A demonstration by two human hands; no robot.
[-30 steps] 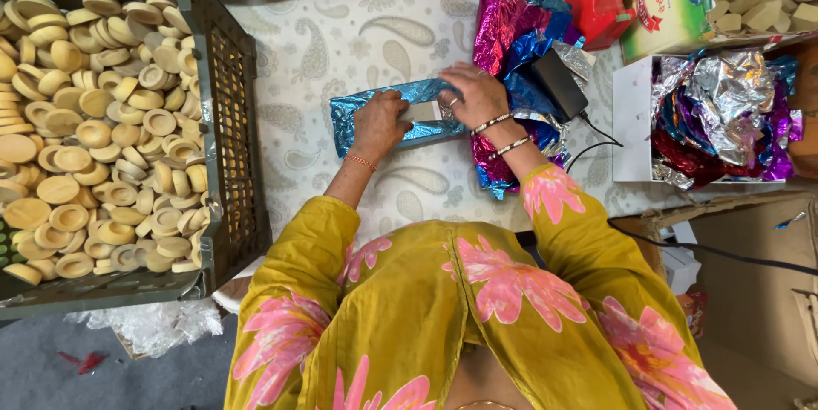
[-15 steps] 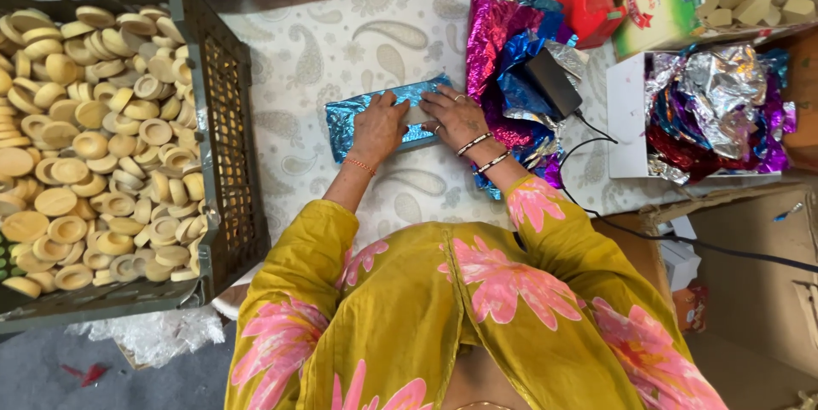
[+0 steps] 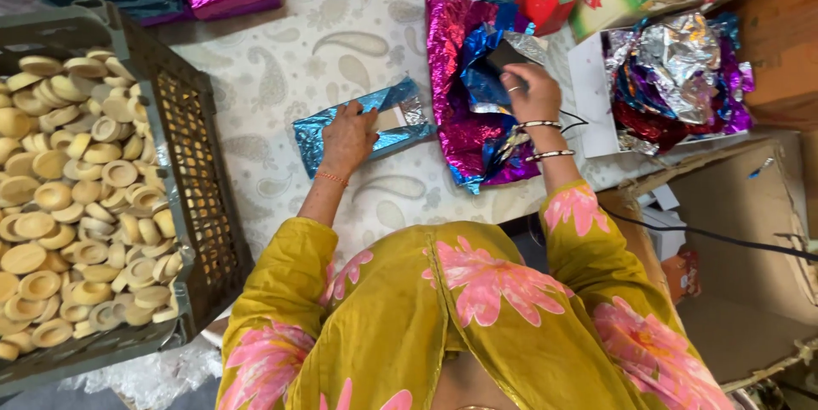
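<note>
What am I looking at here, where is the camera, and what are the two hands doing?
There is no machine here: a person in a yellow flowered garment works with bare hands. The single picture comes from a camera worn on the head, looking straight down. The left hand presses on a shiny blue foil-wrapped flat packet lying on the pale paisley-patterned cloth. The right hand has its grip on a small dark object, too unclear to name, over a pile of magenta and blue foil sheets. To the left stands a dark plastic crate of round tan discs. A white box of crumpled foil sits to the right.
</note>
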